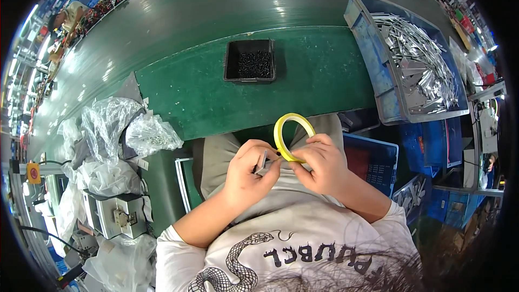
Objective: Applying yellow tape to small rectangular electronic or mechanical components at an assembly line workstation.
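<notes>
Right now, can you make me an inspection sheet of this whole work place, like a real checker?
Surface: green tabletop, with a black bin of small dark parts on it; a grey-blue crate of silvery strips stands at the right.
Things in hand: yellow tape roll; small silvery piece, its shape partly hidden.
Clutter: clear plastic bags heaped at the left.
Hands: left hand has its fingers curled around the silvery piece; right hand grips the tape roll.
Cables: dark cable at lower left.
Surroundings: blue tray at the right; yellow box with red button far left.
</notes>
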A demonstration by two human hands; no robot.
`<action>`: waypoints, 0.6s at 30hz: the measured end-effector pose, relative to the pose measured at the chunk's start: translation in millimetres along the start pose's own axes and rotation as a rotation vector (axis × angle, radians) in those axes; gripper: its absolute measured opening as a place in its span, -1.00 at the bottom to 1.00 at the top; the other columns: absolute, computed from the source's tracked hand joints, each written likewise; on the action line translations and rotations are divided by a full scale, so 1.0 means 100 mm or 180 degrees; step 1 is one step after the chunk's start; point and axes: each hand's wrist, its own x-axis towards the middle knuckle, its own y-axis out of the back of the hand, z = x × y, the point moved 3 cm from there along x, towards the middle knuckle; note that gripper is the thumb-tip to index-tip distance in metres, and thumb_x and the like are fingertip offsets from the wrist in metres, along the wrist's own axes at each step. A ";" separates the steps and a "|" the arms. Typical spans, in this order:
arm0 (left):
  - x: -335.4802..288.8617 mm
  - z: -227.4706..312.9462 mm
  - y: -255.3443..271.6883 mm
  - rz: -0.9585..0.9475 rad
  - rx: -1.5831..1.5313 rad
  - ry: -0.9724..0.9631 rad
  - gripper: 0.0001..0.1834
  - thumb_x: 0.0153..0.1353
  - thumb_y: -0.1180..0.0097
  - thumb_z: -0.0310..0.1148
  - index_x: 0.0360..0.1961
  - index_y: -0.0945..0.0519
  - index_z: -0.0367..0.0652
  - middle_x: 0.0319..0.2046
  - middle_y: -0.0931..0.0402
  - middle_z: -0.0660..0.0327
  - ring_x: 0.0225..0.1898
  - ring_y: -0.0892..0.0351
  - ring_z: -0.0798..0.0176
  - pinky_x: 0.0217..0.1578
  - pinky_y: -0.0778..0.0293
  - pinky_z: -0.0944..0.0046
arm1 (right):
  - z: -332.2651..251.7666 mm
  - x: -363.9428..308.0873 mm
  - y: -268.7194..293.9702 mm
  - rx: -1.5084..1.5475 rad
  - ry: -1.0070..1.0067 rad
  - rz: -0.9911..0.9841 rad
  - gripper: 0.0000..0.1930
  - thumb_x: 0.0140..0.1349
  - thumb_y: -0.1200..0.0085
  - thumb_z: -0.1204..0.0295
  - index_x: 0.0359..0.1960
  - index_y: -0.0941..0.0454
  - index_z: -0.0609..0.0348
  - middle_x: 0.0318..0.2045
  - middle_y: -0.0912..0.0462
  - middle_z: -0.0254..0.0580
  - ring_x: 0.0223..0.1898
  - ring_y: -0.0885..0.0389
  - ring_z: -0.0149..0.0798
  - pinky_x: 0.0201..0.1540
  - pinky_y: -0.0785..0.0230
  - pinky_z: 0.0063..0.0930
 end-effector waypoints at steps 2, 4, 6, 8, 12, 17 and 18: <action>0.00 0.00 0.01 0.0009 0.0007 -0.0002 -0.77 0.03 -0.32 -0.64 -0.29 -0.56 -0.24 -0.26 -0.55 0.11 -0.32 -0.57 0.16 -0.32 -0.49 0.27 | -0.01 0.00 0.00 -0.0023 0.0018 0.0011 -0.75 0.11 -0.36 0.43 -0.21 -0.59 0.17 -0.43 -0.71 -0.32 -0.41 -0.69 -0.29 0.00 -0.44 -0.25; 0.02 -0.01 0.06 0.0194 0.0093 -0.0124 -0.76 0.06 -0.29 -0.67 -0.25 -0.57 -0.21 -0.23 -0.51 0.22 -0.51 -0.34 0.52 -0.54 -0.27 0.47 | -0.01 0.02 0.01 -0.0016 0.0028 -0.0033 -0.76 0.11 -0.36 0.43 -0.22 -0.59 0.17 -0.42 -0.72 -0.32 -0.41 -0.69 -0.30 -0.01 -0.43 -0.25; 0.03 0.01 0.09 0.0211 0.0055 0.0024 -0.75 0.06 -0.31 -0.66 -0.24 -0.58 -0.21 -0.24 -0.51 0.23 -0.52 -0.33 0.52 -0.55 -0.26 0.47 | -0.02 0.02 0.01 -0.0010 0.0048 -0.0065 -0.76 0.11 -0.36 0.43 -0.22 -0.59 0.17 -0.42 -0.72 -0.32 -0.41 -0.69 -0.30 -0.02 -0.42 -0.26; 0.03 0.02 0.10 0.0231 0.0011 0.0169 -0.75 0.06 -0.32 -0.65 -0.23 -0.58 -0.22 -0.25 -0.50 0.24 -0.53 -0.32 0.52 -0.55 -0.25 0.47 | -0.03 0.02 0.00 -0.0063 0.0112 -0.0045 -0.77 0.11 -0.36 0.43 -0.23 -0.59 0.16 -0.41 -0.72 -0.33 -0.42 -0.68 -0.31 -0.04 -0.41 -0.27; 0.03 0.01 0.06 0.0132 0.0066 0.0363 -0.77 0.07 -0.35 -0.61 -0.25 -0.59 -0.20 -0.35 -0.46 0.31 -0.56 -0.28 0.53 -0.55 -0.22 0.46 | -0.02 0.02 -0.03 -0.0088 0.0121 -0.0054 -0.78 0.12 -0.35 0.43 -0.24 -0.60 0.16 -0.41 -0.72 -0.34 -0.43 -0.67 -0.31 -0.04 -0.40 -0.28; 0.03 0.01 0.04 0.0095 0.0032 0.0428 -0.81 0.08 -0.36 -0.59 -0.32 -0.59 -0.18 -0.45 -0.39 0.35 -0.56 -0.26 0.52 -0.56 -0.19 0.44 | -0.03 0.04 -0.03 -0.0095 0.0113 -0.0086 -0.81 0.14 -0.33 0.43 -0.25 -0.59 0.13 -0.40 -0.73 -0.35 -0.44 -0.67 -0.32 -0.05 -0.39 -0.29; 0.04 0.00 0.04 0.0065 -0.0012 0.0491 -0.82 0.08 -0.36 -0.59 -0.34 -0.58 -0.18 -0.46 -0.39 0.35 -0.56 -0.26 0.53 -0.56 -0.18 0.44 | -0.03 0.04 -0.03 -0.0097 0.0110 -0.0088 -0.81 0.14 -0.33 0.43 -0.25 -0.59 0.13 -0.40 -0.73 -0.35 -0.44 -0.67 -0.32 -0.05 -0.39 -0.29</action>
